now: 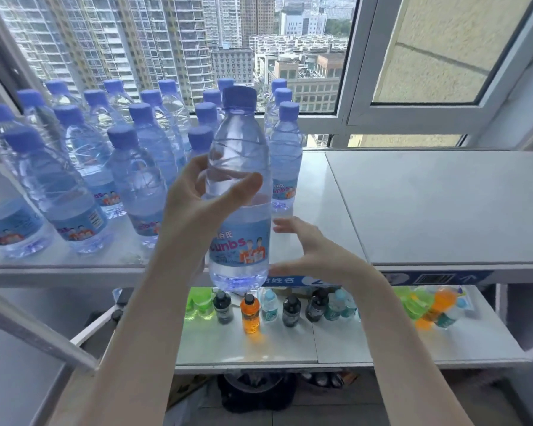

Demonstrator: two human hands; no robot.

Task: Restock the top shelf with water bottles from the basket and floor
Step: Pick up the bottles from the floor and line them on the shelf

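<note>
My left hand [197, 198] grips a clear water bottle [240, 229] with a blue cap and a blue label, holding it upright in front of the top shelf [428, 210]. The bottle's base hangs just below the shelf's front edge. My right hand [314, 250] is beside the bottle's lower right, fingers straight and spread, with its fingertips at the bottle's side. Several matching water bottles [83, 179] stand in rows on the left half of the top shelf, right up to the window.
The right half of the top shelf is bare white. A lower shelf [351, 342] carries small green, orange, dark and clear bottles [250, 312]. A window frame [348, 118] runs behind the shelf. Dark items [256, 392] lie on the floor below.
</note>
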